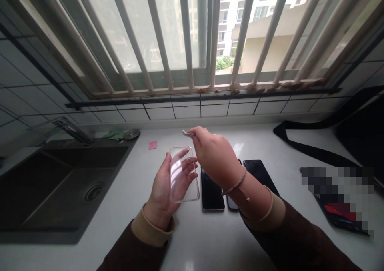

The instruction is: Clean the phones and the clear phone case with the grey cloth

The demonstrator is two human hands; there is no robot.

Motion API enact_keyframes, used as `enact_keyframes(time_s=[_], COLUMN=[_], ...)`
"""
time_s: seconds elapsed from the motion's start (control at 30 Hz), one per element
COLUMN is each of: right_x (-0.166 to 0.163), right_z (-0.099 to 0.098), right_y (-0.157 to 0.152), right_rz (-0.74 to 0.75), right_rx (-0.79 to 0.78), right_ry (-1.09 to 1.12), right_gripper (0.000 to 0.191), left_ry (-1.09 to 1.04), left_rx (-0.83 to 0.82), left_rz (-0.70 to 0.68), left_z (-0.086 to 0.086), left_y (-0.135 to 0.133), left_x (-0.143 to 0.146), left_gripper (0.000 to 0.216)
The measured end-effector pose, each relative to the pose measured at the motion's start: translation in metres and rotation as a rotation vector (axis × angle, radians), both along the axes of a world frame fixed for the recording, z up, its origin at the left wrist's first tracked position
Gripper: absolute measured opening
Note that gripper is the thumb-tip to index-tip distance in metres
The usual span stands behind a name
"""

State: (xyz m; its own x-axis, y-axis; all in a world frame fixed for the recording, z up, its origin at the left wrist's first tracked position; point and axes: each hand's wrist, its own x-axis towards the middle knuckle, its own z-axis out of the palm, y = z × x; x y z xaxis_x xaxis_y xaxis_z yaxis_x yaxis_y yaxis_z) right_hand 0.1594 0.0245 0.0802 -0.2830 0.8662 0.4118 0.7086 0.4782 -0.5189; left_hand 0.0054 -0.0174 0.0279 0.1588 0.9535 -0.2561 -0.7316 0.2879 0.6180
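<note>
Clear rectangular plastic phone case [185, 183] held in grip of left hand [163, 186]; small thin greyish item [187, 133] (identity unclear) pinched in grip of right hand [215, 153], above white tabletop [114, 227].

The countertop [195, 239] contains the sink [66, 191] at left and supports the smartphones [212, 191] to the right of the phone case [183, 177], with the window [174, 31] behind.

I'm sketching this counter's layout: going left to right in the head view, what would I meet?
Sink, pink note, left hand holding a clear phone case, black phone, another black phone farther right, black strap.
</note>
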Motion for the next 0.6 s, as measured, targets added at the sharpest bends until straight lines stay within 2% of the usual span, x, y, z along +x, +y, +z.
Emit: enact_keyframes(time_s=[0.13, 0.2, 0.37, 0.5, 0.6], right_x=[-0.012, -0.018, -0.023, -0.022, -0.022], right_z=[-0.015, -0.019, -0.011, 0.000, 0.004], right_y=[0.001, 0.001, -0.007, -0.017, -0.022], right_rz=[0.342, 0.431, 0.415, 0.415, 0.425], right_rx=[0.042, 0.027, -0.087, -0.155, -0.219], right_ry=[-0.281, -0.344, -0.411, -0.435, -0.395], right_gripper=[0.020, 0.016, 0.022, 0.031, 0.030], left_ry=[-0.071, -0.091, -0.063, 0.034, 0.094], left_rx=[0.024, -0.001, -0.069, -0.116, -0.120], left_rz=[0.046, 0.076, 0.086, 0.178, 0.235], left_z=[-0.001, -0.001, 0.001, 0.001, -0.001], left_y=[0.002, 0.003, 0.002, 0.001, 0.002], left_x=[0.003, 0.004, 0.006, 0.006, 0.004], left_gripper=[0.044, 0.046, 0.056, 0.053, 0.054])
